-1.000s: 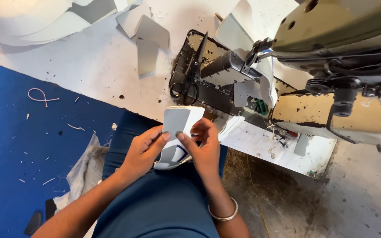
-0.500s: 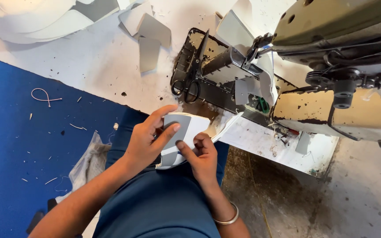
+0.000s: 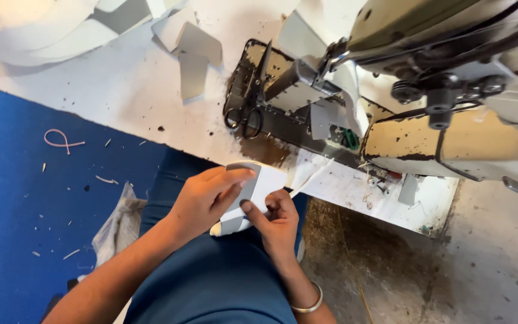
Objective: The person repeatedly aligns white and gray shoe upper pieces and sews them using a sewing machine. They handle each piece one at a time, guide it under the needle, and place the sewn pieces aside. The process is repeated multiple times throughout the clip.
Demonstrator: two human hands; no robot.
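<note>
Head view: over the lap, left hand lays flat fingers on a white and grey piece, while right hand pinches its near edge. Farther off, scissors lie beside the sewing machine.

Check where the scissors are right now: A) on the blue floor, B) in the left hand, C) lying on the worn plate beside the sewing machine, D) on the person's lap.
C: the scissors lie on the machine table's worn plate, while both hands hold a grey-and-white piece above the lap.
</note>
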